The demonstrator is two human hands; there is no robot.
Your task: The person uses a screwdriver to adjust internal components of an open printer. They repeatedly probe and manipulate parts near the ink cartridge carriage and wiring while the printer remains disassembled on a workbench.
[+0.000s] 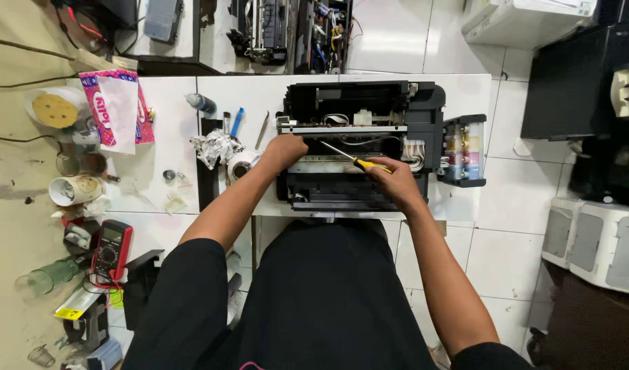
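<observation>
An opened black printer [369, 147] with its cover off lay on the white surface [170, 137], near the middle of the view. The left hand [284, 149] rested on the printer's left end, at about nine o'clock of the machine, fingers curled down over the edge of the metal rail [342, 129]; whether that grip was pinching any part could not be told. The right hand [391, 179] sat at about five o'clock of the printer's middle, its grip pressed together around the yellow-and-black handle of a screwdriver [355, 162]. The shaft ran toward ten o'clock, its tip just below the rail inside the printer.

At three o'clock of the printer, touching its side, stood an ink tank block [465, 152] with coloured reservoirs. At nine o'clock of the left hand lay a roll of white tape [240, 164] and crumpled foil [215, 147]. Further toward nine o'clock, a pink-and-white tissue packet [115, 109] stood, with a white cup [74, 190] near it. A red multimeter [111, 250] lay at seven o'clock, well apart from the printer.
</observation>
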